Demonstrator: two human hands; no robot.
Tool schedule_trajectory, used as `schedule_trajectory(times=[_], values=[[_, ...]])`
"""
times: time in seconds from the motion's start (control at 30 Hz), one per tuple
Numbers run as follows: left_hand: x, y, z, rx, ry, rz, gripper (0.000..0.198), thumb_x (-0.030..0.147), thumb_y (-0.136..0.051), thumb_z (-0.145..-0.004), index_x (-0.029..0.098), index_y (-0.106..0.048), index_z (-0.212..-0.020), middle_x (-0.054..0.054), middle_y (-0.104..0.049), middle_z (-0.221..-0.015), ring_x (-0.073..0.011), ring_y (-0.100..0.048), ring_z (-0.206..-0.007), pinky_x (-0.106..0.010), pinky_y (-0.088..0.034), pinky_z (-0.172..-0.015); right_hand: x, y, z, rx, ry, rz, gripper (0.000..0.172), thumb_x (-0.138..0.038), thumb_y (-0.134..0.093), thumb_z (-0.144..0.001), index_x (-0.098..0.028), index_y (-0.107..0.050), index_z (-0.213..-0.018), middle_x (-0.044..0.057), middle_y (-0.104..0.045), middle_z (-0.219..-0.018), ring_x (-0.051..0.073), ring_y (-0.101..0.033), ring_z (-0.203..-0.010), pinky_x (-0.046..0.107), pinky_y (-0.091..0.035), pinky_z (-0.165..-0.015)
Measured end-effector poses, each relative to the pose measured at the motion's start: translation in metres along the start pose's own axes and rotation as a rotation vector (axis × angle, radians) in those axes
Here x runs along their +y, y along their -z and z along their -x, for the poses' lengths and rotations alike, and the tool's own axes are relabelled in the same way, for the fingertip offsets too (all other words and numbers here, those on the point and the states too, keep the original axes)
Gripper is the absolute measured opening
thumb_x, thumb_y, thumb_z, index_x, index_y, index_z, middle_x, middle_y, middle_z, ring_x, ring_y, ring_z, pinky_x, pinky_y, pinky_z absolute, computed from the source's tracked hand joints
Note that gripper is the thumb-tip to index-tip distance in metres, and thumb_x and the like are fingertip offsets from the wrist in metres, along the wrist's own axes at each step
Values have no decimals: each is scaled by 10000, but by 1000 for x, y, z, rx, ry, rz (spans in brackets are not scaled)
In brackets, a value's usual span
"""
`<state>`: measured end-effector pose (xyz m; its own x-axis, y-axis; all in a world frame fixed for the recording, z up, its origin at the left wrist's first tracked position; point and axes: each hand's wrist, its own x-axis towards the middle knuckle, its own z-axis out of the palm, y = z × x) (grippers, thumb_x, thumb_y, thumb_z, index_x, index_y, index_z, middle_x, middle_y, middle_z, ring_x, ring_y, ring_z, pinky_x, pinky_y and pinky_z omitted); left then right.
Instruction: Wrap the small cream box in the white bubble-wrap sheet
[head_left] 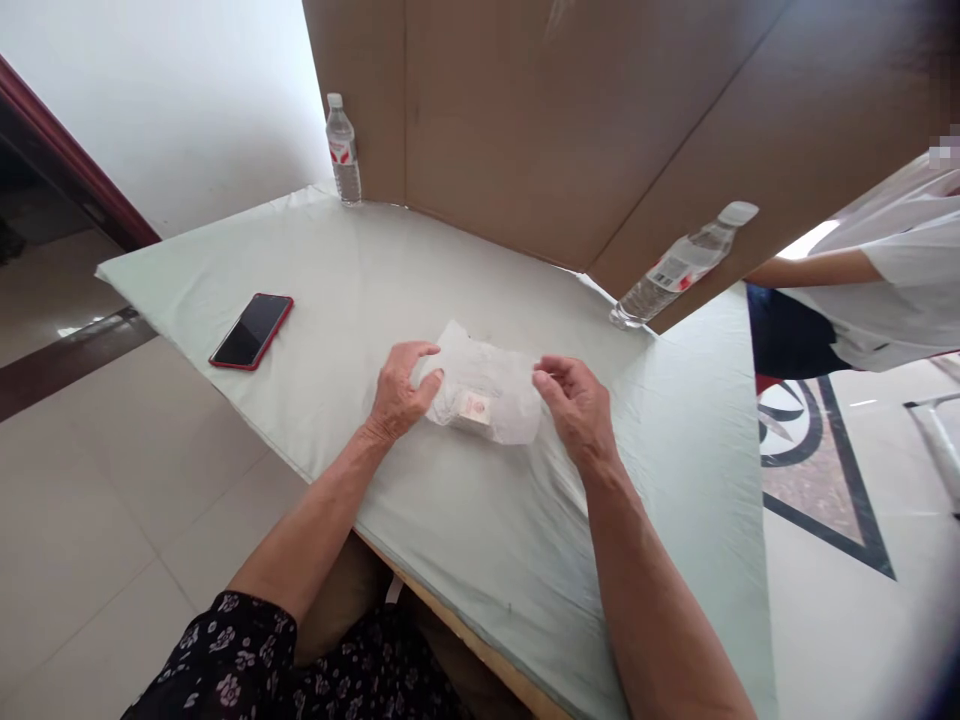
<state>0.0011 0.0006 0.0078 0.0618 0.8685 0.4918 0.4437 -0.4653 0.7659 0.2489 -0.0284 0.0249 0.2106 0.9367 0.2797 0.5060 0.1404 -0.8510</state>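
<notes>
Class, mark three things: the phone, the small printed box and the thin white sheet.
Phone (252, 331), head view: middle of its dark screen.
Small printed box (475, 407), head view: its printed face.
Thin white sheet (495, 374), head view: area just beyond the box.

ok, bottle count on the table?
2: one at the far left end of the brown panel, one toward its right. Others could be hidden behind the panel.

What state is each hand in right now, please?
Left hand: open, thumb and fingers apart by the thin white sheet.
Right hand: by its edge; whether pinching cannot be told.
</notes>
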Motion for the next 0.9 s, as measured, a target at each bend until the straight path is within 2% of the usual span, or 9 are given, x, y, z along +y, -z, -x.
schedule_trajectory(times=[0.1,0.27,0.37,0.47,0.57,0.67,0.73,0.8,0.9], values=[[9,-2,5,-252,27,0,510,352,-628,-849,170,-560,-1321,-126,-683,-1209,-273,-586,-1168,-403,-479,-978,-18,-1,5,-288,-36,54,445,-541,-662,-827,-208,-681,-1123,97,-757,-1033,244,-692,-931,411,-535,-848],[15,11,1,-359,265,238,560,480,-502,-937,158,-512,-1395,-57,-725,-834,-203,-669,-831,-308,-509,-745,-32,-1,26,-341,19,63,354,-460,-617,-872,-214,-701,-1112,73,-769,-1016,223,-693,-942,396,-533,-886],[16,20,-3,-529,378,412,512,496,-408,-969,120,-604,-1257,6,-609,-562,-161,-616,-580,-294,-511,-652,-39,7,51,-690,76,34,295,-418,-609,-900,-235,-718,-1105,45,-778,-964,201,-709,-897,339,-548,-810],[13,20,-2,-592,368,244,391,380,-528,-887,134,-645,-1167,13,-617,-604,-145,-590,-543,-290,-515,-609,-43,15,69,-966,101,99,235,-379,-625,-898,-238,-735,-1050,29,-781,-918,187,-712,-820,310,-548,-741],[10,13,3,-488,102,11,378,228,-566,-775,169,-666,-1135,-58,-721,-946,-201,-672,-886,-349,-554,-837,-39,10,67,-663,101,201,245,-372,-565,-930,-234,-717,-1064,44,-771,-939,194,-702,-811,329,-552,-739],[6,8,8,-558,-94,-72,593,185,-562,-723,153,-579,-1315,-128,-618,-1362,-278,-529,-1315,-435,-428,-1125,-27,-11,51,-334,209,325,413,-404,-635,-863,-223,-648,-1234,116,-702,-1229,284,-663,-1098,443,-538,-922],[3,6,10,-658,-103,-149,754,227,-594,-728,133,-439,-1460,-163,-492,-1511,-318,-390,-1451,-480,-332,-1203,-18,-28,41,-348,257,369,551,-408,-679,-808,-195,-603,-1310,159,-640,-1349,344,-594,-1240,519,-483,-1025],[0,4,12,-741,-88,-236,843,322,-637,-751,146,-343,-1521,-169,-410,-1575,-345,-303,-1504,-512,-273,-1228,-10,-36,35,-354,243,356,502,-384,-645,-830,-203,-611,-1297,149,-682,-1284,336,-629,-1183,530,-483,-1016],[-2,2,13,-787,-94,-314,919,484,-668,-773,154,-291,-1543,-172,-359,-1606,-356,-242,-1530,-521,-218,-1241,5,-17,32,-177,191,304,491,-431,-640,-835,-222,-617,-1280,134,-690,-1268,317,-643,-1143,509,-497,-985]])
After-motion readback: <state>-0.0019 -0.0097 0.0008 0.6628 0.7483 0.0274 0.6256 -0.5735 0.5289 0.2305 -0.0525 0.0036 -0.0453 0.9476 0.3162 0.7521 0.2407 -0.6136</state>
